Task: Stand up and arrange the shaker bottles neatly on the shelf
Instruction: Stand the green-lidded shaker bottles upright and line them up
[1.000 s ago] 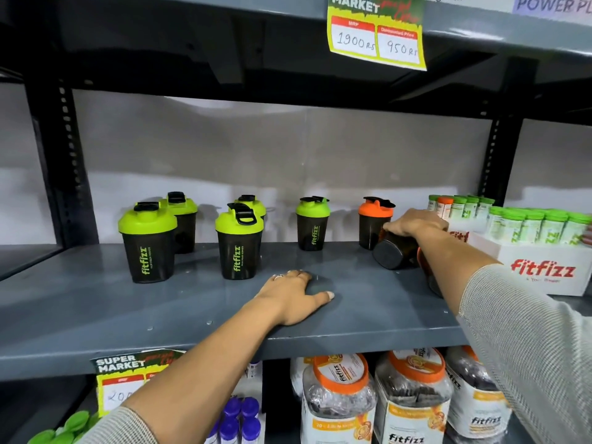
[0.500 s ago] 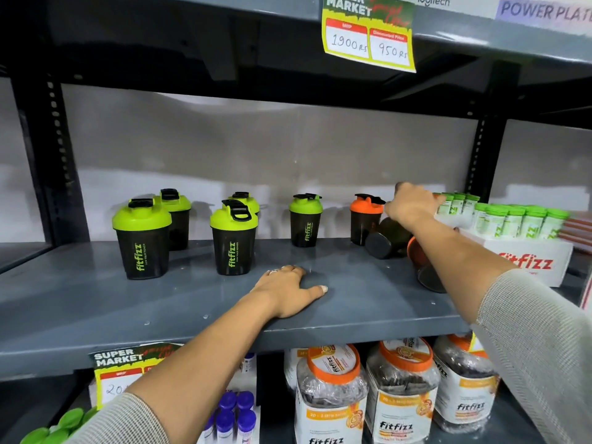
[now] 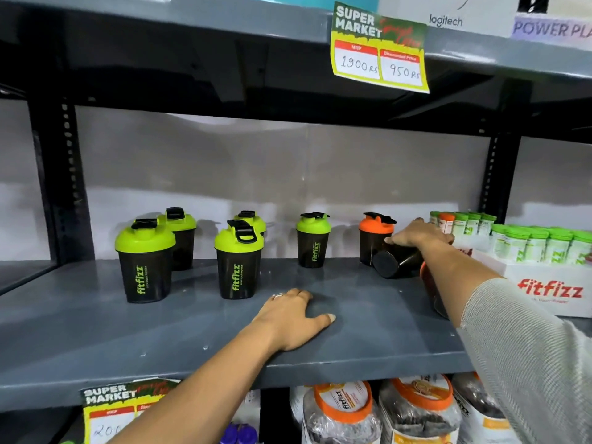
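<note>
Several black shaker bottles stand upright on the grey shelf (image 3: 80, 322): green-lidded ones at the left (image 3: 144, 261), (image 3: 238, 262) with two more behind, one in the middle (image 3: 312, 240), and an orange-lidded one (image 3: 375, 238). A black shaker (image 3: 395, 259) lies tipped on its side, base toward me, and my right hand (image 3: 418, 235) grips it from above. Another toppled shaker with an orange lid (image 3: 431, 290) lies partly hidden under my right forearm. My left hand (image 3: 294, 318) rests flat on the shelf, fingers spread, holding nothing.
A white Fitfizz box (image 3: 544, 286) of green-capped tubes fills the right end of the shelf. Jars with orange lids (image 3: 342, 411) sit on the shelf below. A price tag (image 3: 379, 48) hangs from the shelf above. Dark uprights stand at both sides.
The camera view has drifted upward slightly. My right hand stays on the tipped shaker, which has barely shifted. My left hand keeps its place on the shelf.
</note>
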Available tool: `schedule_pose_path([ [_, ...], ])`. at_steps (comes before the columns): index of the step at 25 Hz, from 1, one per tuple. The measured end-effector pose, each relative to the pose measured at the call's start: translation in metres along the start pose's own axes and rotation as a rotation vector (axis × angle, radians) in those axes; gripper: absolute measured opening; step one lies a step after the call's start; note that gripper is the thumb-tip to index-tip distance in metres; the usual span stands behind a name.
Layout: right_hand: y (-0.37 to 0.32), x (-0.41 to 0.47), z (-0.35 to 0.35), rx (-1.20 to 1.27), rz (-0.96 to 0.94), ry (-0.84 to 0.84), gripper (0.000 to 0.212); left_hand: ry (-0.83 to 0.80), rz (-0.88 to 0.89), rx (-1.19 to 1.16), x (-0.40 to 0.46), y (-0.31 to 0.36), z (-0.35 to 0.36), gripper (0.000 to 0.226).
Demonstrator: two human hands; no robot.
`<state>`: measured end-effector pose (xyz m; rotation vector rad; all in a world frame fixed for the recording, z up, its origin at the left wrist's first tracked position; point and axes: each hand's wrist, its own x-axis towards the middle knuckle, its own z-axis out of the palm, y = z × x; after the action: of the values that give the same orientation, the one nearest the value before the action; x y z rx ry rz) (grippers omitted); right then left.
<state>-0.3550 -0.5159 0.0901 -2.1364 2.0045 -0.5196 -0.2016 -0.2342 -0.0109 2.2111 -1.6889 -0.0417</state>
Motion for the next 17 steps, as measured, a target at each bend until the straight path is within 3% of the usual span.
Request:
schedule_pose_path([
  [3,0.007,0.102,0.033,0.057,0.053,-0.174,0.118,-0.004,-0.002,-0.005,0.007,-0.001,0.002,0.077],
  [5,0.012,0.128,0.047,0.087,0.047,-0.276,0.112,-0.005,-0.007,-0.003,0.007,-0.001,0.002,0.077],
  [8,0.007,0.088,0.027,0.101,-0.014,-0.387,0.077,-0.009,-0.011,0.000,0.006,0.000,0.001,0.076],
  [12,0.005,0.036,0.002,0.103,-0.022,-0.467,0.073,0.005,-0.006,0.009,0.005,0.001,0.000,0.074],
  [17,0.004,0.015,-0.001,0.152,-0.010,-0.411,0.059,0.004,-0.005,0.004,0.005,0.000,0.001,0.074],
])
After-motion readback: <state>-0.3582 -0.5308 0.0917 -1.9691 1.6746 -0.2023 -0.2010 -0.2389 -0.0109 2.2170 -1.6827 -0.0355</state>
